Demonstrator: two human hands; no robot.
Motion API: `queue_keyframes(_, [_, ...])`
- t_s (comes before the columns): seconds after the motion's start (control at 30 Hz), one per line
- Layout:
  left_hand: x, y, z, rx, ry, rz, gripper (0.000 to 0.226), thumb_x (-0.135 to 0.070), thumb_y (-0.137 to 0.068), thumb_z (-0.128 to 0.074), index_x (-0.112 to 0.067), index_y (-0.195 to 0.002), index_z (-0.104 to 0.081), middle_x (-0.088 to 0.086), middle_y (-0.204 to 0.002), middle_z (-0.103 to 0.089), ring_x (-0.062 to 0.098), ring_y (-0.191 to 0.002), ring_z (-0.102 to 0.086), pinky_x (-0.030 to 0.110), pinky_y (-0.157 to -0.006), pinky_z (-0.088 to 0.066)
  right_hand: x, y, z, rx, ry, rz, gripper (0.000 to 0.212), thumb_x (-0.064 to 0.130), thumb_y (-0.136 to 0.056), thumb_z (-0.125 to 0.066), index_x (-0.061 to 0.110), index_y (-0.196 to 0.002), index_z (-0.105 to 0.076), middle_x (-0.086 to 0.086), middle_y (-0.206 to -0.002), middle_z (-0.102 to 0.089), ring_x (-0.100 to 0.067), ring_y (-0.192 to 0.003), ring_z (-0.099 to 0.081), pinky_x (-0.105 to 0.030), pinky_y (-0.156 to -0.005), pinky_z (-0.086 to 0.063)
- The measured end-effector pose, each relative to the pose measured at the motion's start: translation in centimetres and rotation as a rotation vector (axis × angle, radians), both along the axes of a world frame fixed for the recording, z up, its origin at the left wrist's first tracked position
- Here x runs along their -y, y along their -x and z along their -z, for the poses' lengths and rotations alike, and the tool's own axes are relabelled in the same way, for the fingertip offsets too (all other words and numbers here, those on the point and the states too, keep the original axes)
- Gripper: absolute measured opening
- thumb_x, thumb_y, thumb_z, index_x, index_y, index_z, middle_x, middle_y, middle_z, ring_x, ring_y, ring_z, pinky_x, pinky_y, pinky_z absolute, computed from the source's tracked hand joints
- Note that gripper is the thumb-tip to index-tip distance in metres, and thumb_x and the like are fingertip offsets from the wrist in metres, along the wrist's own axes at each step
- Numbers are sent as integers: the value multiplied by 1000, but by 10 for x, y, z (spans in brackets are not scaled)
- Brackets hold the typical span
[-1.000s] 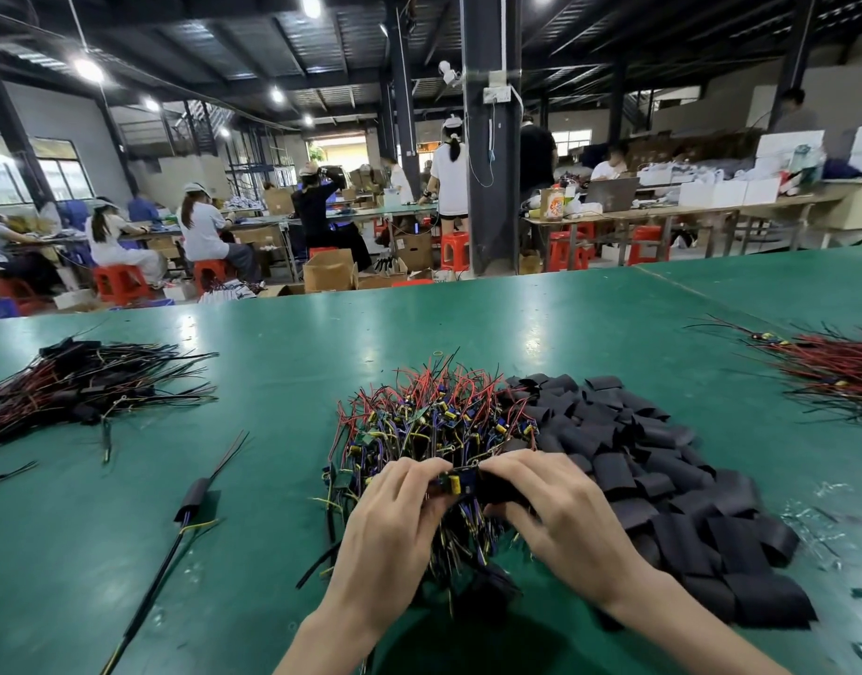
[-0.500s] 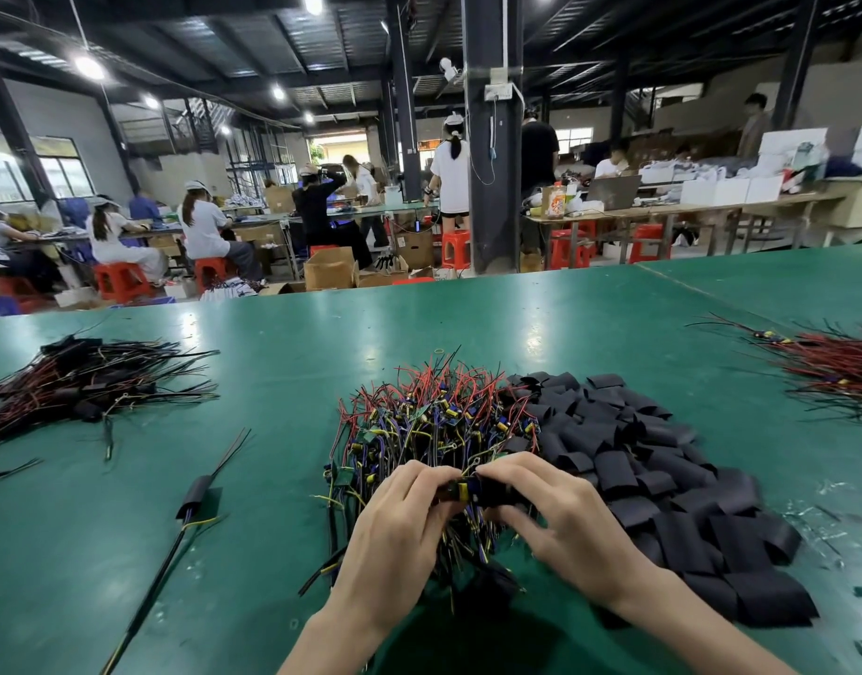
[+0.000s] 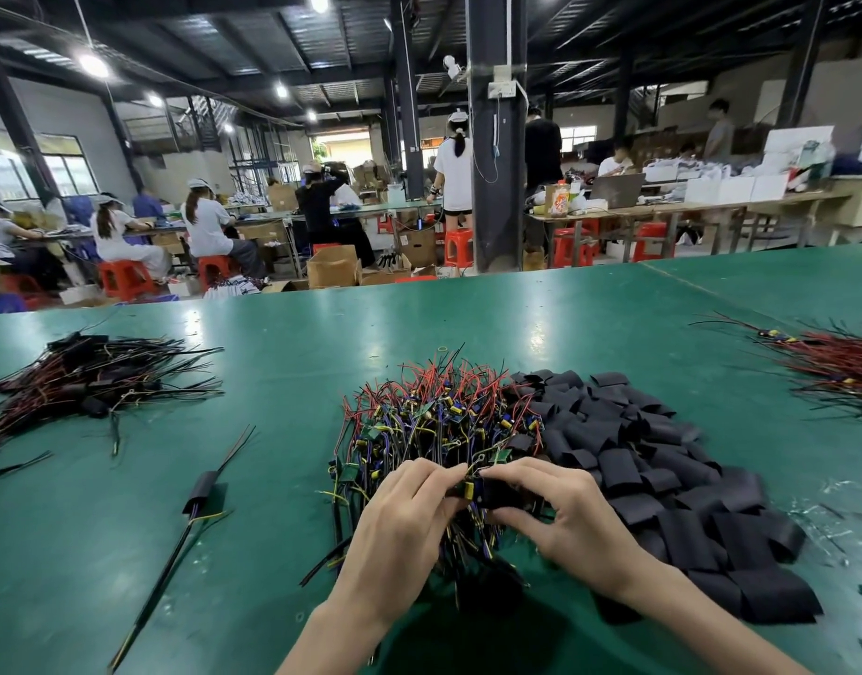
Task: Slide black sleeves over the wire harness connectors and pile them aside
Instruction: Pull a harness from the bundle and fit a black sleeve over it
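Note:
A tangled heap of wire harnesses (image 3: 433, 416) with red, yellow and black leads lies at the table's middle. To its right spreads a pile of flat black sleeves (image 3: 662, 460). Over the heap's near edge, my left hand (image 3: 399, 528) pinches a harness connector with a yellow part (image 3: 469, 488). My right hand (image 3: 565, 518) grips a black sleeve (image 3: 499, 494) that meets that connector. How far the sleeve covers the connector is hidden by my fingers. A pile of sleeved harnesses (image 3: 83, 382) lies at the far left.
One sleeved harness (image 3: 202, 499) lies alone on the green table (image 3: 273, 343), left of my hands. More red and black wires (image 3: 838, 367) lie at the right edge. Clear scraps (image 3: 828, 504) litter the near right. People work at benches beyond the table.
Both hands stay over the heap's near edge. The fingertips have closed in together, and the sleeve in my right hand sits nearer the connector than one second ago.

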State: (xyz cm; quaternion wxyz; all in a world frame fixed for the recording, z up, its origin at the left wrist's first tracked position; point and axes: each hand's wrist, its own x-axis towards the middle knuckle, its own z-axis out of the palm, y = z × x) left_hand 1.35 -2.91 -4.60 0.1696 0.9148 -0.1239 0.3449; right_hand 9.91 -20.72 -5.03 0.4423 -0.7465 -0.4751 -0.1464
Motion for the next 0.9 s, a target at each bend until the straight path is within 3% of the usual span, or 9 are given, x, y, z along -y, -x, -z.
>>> queue_keyframes(0.23, [1, -2, 2, 43, -65, 28, 40, -3, -75, -77, -3, -114, -67, 0, -91, -63, 14, -83, -59, 23, -76, -48, -3, -1, 0, -41, -17, -21, 36, 4, -74, -78, 11, -108, -71, 5, -96, -69, -7, -89, -65, -28, -80, -52])
queue_keyframes(0.4, [6, -1, 6, 2, 22, 67, 37, -4, -87, -64, -4, -123, -62, 0, -94, -60, 14, -84, -58, 29, -74, -51, -4, 1, 4, 53, 4, 15, 40, -2, -72, -76, 8, -110, -70, 7, -101, -66, -3, -92, -62, -20, -82, -49])
queue_keyframes(0.53, [7, -2, 7, -3, 230, 72, 38, -10, -91, -59, -15, -129, -59, -8, -91, -59, 6, -85, -57, 22, -78, -48, -5, 2, 6, 87, 19, 34, 41, -4, -72, -75, 7, -111, -68, 8, -103, -64, -3, -94, -61, -21, -85, -49])
queue_keyframes(0.63, [7, -3, 8, -10, 399, 53, 33, -7, -87, -66, -22, -116, -61, -14, -86, -64, 2, -84, -61, 17, -78, -49, -5, 3, 6, 102, 27, 23, 39, 1, -77, -72, 9, -114, -67, 9, -105, -63, -2, -95, -60, -21, -84, -49])
queue_keyframes(0.77, [7, -5, 11, -26, 432, 62, 20, -3, -83, -68, -19, -95, -67, -13, -85, -68, 2, -80, -64, 24, -72, -54, -4, 5, 6, 129, 37, 7, 37, 6, -79, -70, 11, -115, -67, 10, -106, -63, -2, -95, -60, -22, -84, -50])
queue_keyframes(0.9, [5, -7, 14, -2, 428, 64, 17, -5, -83, -69, -19, -94, -68, -13, -85, -68, 2, -79, -65, 27, -71, -55, -3, 3, 7, 135, 43, 16, 41, 6, -79, -73, 13, -118, -65, 11, -111, -62, -3, -101, -60, -25, -86, -50])
